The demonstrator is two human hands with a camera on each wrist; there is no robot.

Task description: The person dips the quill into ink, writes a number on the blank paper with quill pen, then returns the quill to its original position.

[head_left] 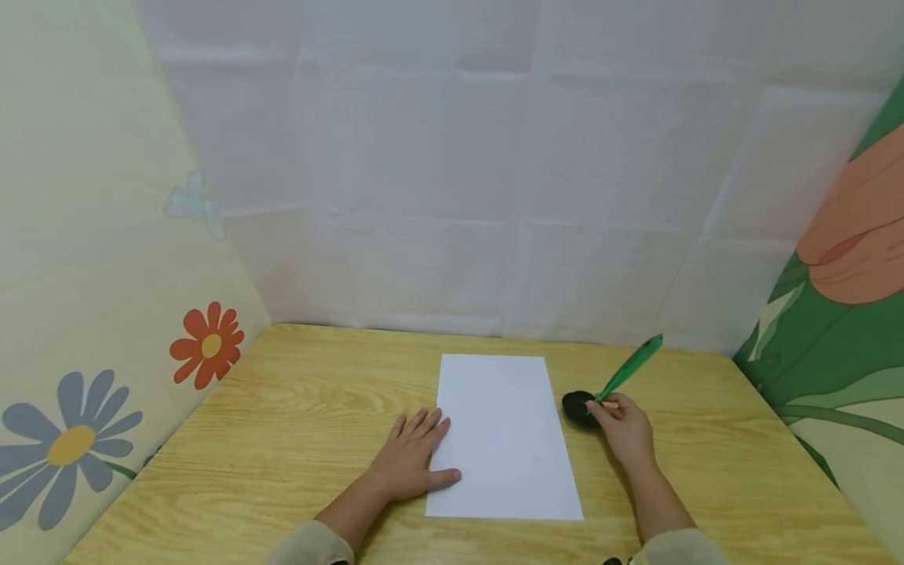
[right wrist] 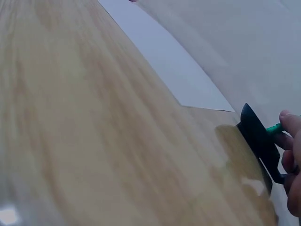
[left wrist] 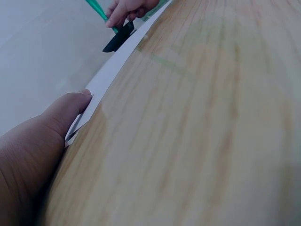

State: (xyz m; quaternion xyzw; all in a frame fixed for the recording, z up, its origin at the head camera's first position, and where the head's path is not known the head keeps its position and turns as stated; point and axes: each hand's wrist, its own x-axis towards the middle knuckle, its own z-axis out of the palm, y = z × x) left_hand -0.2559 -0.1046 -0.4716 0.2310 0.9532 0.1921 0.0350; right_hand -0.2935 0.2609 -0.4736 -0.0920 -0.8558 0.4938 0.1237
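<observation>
A blank sheet of white paper (head_left: 504,439) lies on the wooden table. My left hand (head_left: 411,461) rests along its left edge with fingers spread, the thumb (left wrist: 70,106) lying over the sheet. To the right of the paper sits a small round black dish (head_left: 576,405). Between the thumb and fingers of my right hand (head_left: 628,434) is a green feather pen (head_left: 633,366), tilted up to the right, its lower end at the dish. In the right wrist view the black dish (right wrist: 257,136) appears side-on, close against the right fingers; whether they touch it, I cannot tell. The pen's tip is hidden.
The wood-grain table (head_left: 297,408) runs back to a creased white sheet (head_left: 424,157) hanging behind it. Flower-printed panels stand on both sides, with a red flower (head_left: 209,345) at left and green leaves (head_left: 847,345) at right.
</observation>
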